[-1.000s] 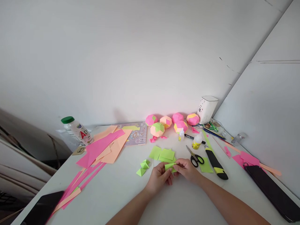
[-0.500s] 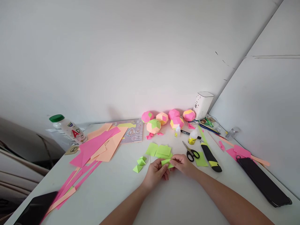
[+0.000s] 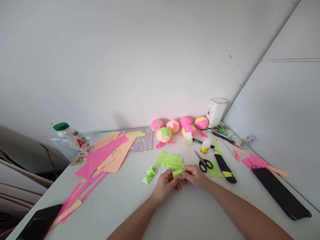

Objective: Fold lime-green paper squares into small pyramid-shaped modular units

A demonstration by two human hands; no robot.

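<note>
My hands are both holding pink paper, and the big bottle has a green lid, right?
Not quite: the head view shows the paper in your left hand and right hand is green. The big bottle does have a green lid.

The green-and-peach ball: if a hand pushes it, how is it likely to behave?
The ball looks like paper, so it is probably light and could dent if squeezed. Its rounded shape may let it roll, though the flat faces might stop it soon.

L hand (image 3: 165, 183) & R hand (image 3: 197, 176) partly hide green paper (image 3: 176, 173); black slab (image 3: 37, 221) cut off, btm edge.
</note>
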